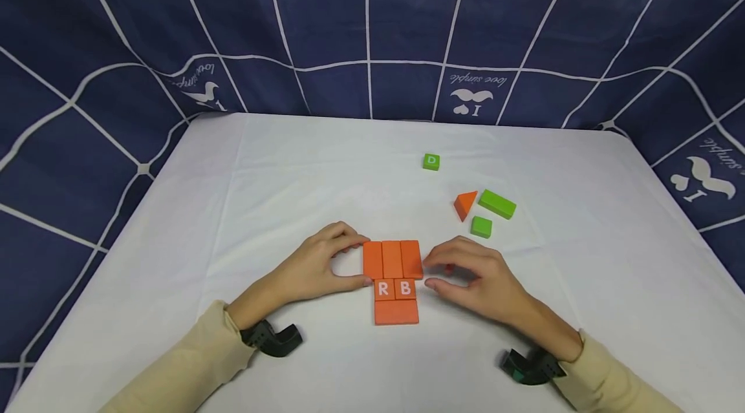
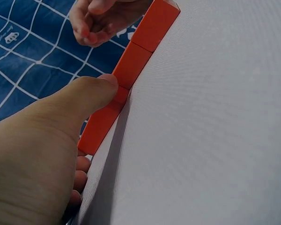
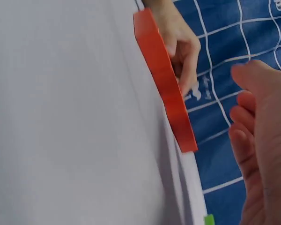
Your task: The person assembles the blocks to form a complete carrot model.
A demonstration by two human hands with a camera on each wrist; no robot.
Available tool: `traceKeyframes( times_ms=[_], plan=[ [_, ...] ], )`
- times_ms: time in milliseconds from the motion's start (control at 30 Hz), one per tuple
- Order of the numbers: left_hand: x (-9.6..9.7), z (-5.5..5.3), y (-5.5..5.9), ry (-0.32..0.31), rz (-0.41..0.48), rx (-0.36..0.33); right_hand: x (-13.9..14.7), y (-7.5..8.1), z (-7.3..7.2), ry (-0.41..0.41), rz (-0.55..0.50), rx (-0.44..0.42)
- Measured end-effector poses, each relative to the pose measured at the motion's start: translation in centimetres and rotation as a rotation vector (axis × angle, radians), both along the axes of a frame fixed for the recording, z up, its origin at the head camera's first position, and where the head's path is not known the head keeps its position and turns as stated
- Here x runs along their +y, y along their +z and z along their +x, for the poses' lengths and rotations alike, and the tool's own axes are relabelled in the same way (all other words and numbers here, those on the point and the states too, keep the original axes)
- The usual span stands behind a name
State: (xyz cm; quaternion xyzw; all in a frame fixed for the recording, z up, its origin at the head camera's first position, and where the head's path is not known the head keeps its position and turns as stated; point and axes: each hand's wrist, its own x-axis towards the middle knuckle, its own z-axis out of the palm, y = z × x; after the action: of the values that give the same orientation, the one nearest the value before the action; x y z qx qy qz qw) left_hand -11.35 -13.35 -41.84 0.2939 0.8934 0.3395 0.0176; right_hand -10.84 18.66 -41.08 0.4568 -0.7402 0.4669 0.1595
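Observation:
Flat on the white cloth lies a group of orange blocks: three oblong blocks side by side at the top (image 1: 392, 260), two small squares marked R (image 1: 384, 289) and B (image 1: 405, 288) below them, and a wider block (image 1: 396, 312) at the bottom. My left hand (image 1: 323, 261) pinches the leftmost oblong block (image 1: 373, 260) between thumb and fingers at its near and far ends. In the left wrist view the thumb (image 2: 91, 91) lies against the orange side. My right hand (image 1: 474, 274) is beside the rightmost block (image 1: 411, 259), fingers loosely bent, holding nothing.
Beyond the right hand lie an orange triangular block (image 1: 464, 205), a long green block (image 1: 497, 203) and a small green block (image 1: 481, 227). A green block marked D (image 1: 431, 161) lies farther back. A navy checked cloth (image 1: 407, 19) hangs behind the white table (image 1: 291, 161).

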Motion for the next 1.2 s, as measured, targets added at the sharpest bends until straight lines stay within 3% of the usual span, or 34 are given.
traceKeyframes(
  times_ms=[167, 367, 500, 733, 900, 1200],
  plan=[
    [0.1, 0.0, 0.1, 0.001, -0.01, -0.005, 1.1, 1.0, -1.2, -0.195, 0.03, -0.029],
    [0.1, 0.0, 0.1, 0.004, -0.01, 0.0, 2.6, 2.2, -3.3, -0.531, 0.208, -0.065],
    [0.2, 0.0, 0.1, 0.001, -0.015, -0.004, 3.1, 2.4, -4.1, -0.649, 0.308, -0.079],
    [0.2, 0.0, 0.1, 0.006, -0.018, -0.002, 2.9, 2.3, -5.3, -0.733, 0.378, -0.099],
    [0.1, -0.1, 0.2, 0.004, -0.017, 0.001, 3.1, 2.0, -5.7, -0.751, 0.414, -0.126],
    [0.1, 0.0, 0.2, 0.007, -0.02, -0.009, 3.9, 1.4, -5.8, -0.679, 0.395, -0.154]
  ],
)
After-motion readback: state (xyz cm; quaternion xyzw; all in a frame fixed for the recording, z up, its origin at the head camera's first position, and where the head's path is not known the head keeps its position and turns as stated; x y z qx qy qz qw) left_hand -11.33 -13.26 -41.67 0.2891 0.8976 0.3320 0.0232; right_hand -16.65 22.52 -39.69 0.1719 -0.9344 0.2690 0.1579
